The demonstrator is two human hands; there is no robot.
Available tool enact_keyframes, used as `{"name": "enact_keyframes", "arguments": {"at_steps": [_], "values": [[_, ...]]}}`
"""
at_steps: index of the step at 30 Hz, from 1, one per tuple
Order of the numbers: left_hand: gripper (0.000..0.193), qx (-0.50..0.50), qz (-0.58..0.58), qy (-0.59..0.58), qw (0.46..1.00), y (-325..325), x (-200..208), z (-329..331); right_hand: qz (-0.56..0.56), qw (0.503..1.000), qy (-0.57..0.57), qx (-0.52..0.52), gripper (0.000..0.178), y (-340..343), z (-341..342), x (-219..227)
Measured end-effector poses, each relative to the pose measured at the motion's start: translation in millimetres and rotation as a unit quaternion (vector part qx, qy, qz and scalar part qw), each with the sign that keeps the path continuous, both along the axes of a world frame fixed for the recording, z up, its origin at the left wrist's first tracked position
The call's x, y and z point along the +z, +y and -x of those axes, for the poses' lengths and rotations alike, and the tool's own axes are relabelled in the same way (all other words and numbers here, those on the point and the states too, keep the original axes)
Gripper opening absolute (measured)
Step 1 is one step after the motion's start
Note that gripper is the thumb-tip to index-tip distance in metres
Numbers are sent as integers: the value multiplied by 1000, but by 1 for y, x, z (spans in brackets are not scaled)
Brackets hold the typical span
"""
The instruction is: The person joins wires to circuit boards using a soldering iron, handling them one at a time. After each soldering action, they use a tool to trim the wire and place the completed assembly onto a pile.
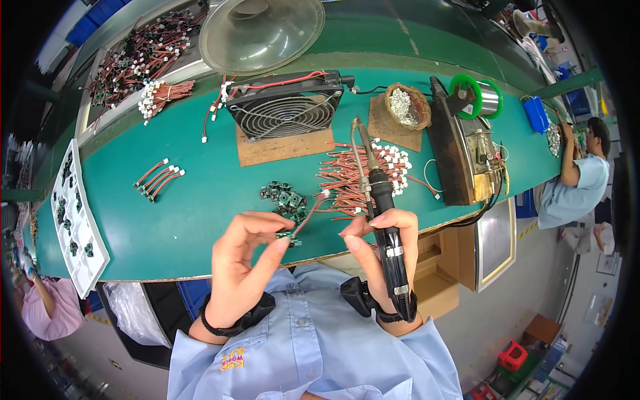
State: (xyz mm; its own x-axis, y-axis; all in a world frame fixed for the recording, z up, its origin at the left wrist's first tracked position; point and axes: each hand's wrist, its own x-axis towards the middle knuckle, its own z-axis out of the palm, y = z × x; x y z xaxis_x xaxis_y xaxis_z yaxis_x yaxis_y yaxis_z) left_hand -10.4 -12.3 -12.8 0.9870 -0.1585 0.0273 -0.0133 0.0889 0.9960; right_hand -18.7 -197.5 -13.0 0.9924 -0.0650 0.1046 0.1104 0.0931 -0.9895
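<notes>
My left hand [241, 260] pinches a small green circuit board [291, 239] between thumb and fingertips. A red-and-black wire with a white connector [325, 194] runs up from that board. My right hand [399, 243] grips a black soldering iron [383, 193], its metal tip pointing up and away from me, with a thin metal tube alongside it. That hand's thumb and a fingertip come close together left of the handle. Just beyond my left fingers lies a cluster of loose circuit boards [285, 197]. Past the iron, a pile of red-and-black wires [343, 177] with white connectors is spread out.
A black fan [287, 110] stands on cardboard behind the boards, near a bowl [419, 110] of silvery bits. At right are a solder spool [491, 99] and a soldering stand [460, 153]. Wired boards [160, 179] and a white tray [99, 250] lie left. Co-workers sit at both sides.
</notes>
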Motion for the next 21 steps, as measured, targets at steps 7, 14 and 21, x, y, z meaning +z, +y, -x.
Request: {"name": "enact_keyframes", "arguments": {"at_steps": [7,14,21], "values": [[17,-29,54,62,996,-3,15,-1,-4,996,5,88,37,2,-2,10],[18,-82,207,186,957,2,13,-7,53,991,-39,120,36,8,-4,14],[19,-123,322,190,919,10,-3,-5,115,981,-60,141,36,12,-3,18]]}}
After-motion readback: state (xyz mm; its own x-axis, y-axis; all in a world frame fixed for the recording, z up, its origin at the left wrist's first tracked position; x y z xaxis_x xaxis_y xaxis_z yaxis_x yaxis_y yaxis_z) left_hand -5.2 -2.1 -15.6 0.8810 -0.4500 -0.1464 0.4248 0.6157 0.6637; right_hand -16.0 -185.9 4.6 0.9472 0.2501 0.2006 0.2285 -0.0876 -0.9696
